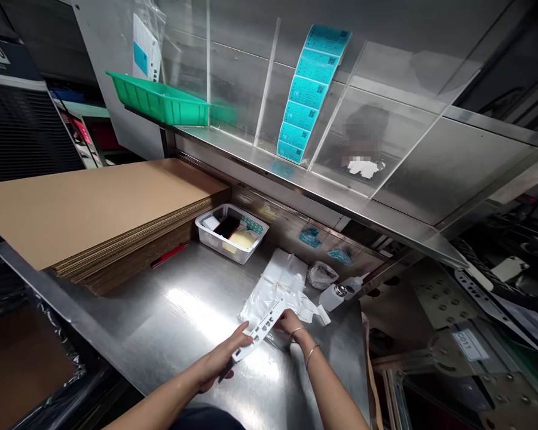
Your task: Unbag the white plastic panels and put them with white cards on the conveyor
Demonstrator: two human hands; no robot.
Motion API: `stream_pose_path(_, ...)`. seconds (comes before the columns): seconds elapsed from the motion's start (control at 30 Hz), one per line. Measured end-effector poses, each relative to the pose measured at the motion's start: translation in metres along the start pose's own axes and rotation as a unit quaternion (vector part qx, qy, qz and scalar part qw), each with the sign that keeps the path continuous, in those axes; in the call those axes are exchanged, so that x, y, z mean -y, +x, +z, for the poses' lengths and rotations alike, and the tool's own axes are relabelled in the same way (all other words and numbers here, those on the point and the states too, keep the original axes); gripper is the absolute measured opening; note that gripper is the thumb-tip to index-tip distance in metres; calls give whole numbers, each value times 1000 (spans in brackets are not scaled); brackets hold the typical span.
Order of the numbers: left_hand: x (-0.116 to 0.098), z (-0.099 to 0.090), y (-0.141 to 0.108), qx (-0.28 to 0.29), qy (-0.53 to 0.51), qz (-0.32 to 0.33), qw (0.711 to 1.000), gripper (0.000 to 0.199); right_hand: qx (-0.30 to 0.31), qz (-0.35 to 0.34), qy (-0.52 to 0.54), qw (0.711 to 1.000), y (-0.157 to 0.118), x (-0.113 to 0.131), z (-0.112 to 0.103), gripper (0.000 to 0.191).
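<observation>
A narrow white plastic panel with a row of rectangular cutouts (260, 332) is held slanted above the metal table. My left hand (224, 358) is closed around its lower end, thumb on the near face. At the upper end my right hand (290, 325) has its fingers bent against the panel; the fingertips are partly hidden, and a bangle circles that wrist. Just beyond the panel lies a stack of clear plastic bags (278, 278). Small white pieces (316, 310) rest by the bags, close to my right hand.
A pile of cardboard sheets (116, 203) covers the table's left side, with a red pen-like tool (168, 255) beside it. Behind are a white bin (233, 254), a small bag (323, 275) and a white bottle (332, 297). The shelf above carries a green tray (161, 104) and blue labels (311, 95).
</observation>
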State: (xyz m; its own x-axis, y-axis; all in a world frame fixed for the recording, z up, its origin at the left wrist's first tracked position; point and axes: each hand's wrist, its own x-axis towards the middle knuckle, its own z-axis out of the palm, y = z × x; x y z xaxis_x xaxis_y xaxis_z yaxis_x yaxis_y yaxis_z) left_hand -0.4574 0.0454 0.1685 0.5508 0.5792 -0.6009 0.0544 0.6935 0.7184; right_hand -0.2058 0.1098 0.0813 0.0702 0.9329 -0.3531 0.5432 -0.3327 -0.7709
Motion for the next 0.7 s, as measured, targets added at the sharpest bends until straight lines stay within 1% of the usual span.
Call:
stream_pose_path(0.07, 3, -1, 3, -21, -19, -1, 1000, 75, 26, 27, 32, 999, -1, -2, 1, 33)
stream_pose_path(0.13, 7, -3, 4, -21, -44, 7, 999, 75, 41, 52, 74, 995, -2, -3, 2, 31)
stream_pose_path(0.2, 9, -2, 5, -2, -58, 16, 998, 75, 34, 68, 120, 990, -3, -3, 2, 31)
stream_pose_path(0.27, 9, 1, 7, 8, -41, 17, 999, 76, 2, 63, 174, 983, -4, 0, -2, 32)
stream_pose_path(0.37, 9, 2, 11, -16, 5, 5, 1000, 78, -80, 16, 261, 962, -4, 5, -12, 34)
stream_pose_path(0.43, 10, 1, 14, -14, 3, 5, 1000, 78, -137, -24, 303, 943, -3, 11, -20, 35)
stream_pose_path(0.47, 10, 1, 15, 3, -15, 17, 1000, 78, -160, -41, 314, 935, -3, 13, -22, 35)
stream_pose_path(0.53, 9, 3, 17, 57, -56, 60, 995, 77, -197, -69, 320, 924, -3, 18, -25, 35)
stream_pose_path(0.57, 6, 7, 18, 77, -59, 81, 992, 76, -211, -82, 315, 922, -4, 20, -26, 37)
stream_pose_path(0.6, 2, 12, 20, 84, -44, 95, 991, 76, -223, -98, 305, 921, -6, 22, -27, 38)
stream_pose_path(0.63, -3, 19, 22, 76, -18, 93, 993, 76, -231, -115, 293, 921, -10, 25, -28, 40)
stream_pose_path(0.67, -10, 27, 24, 54, 2, 74, 996, 74, -235, -133, 282, 921, -14, 27, -30, 39)
stream_pose_path(0.7, -18, 35, 25, 36, -3, 44, 998, 69, -234, -157, 263, 923, -18, 30, -33, 37)
